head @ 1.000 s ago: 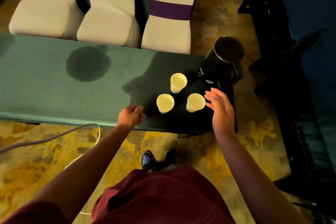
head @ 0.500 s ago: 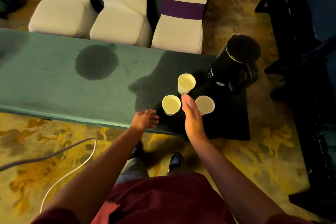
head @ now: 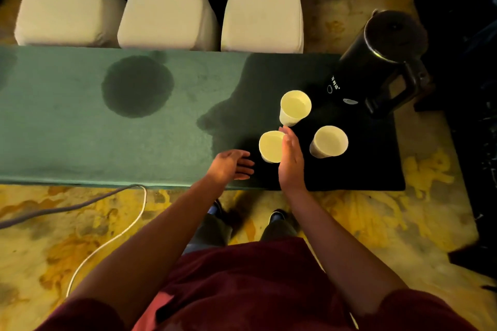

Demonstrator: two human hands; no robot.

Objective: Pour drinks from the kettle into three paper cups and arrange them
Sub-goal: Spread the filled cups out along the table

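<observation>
The nearest pale yellow paper cup (head: 270, 145) on the green-clothed table (head: 80, 129) is flanked by the flat, empty right hand (head: 291, 161) and the half-open, empty left hand (head: 231, 166).

Light was dim, warm yellow. My shadow darkened right end of table (head: 80, 115) around kettle (head: 376, 62). Right edge nearly black. Wide-angle bend at borders; my hands slightly soft.
</observation>
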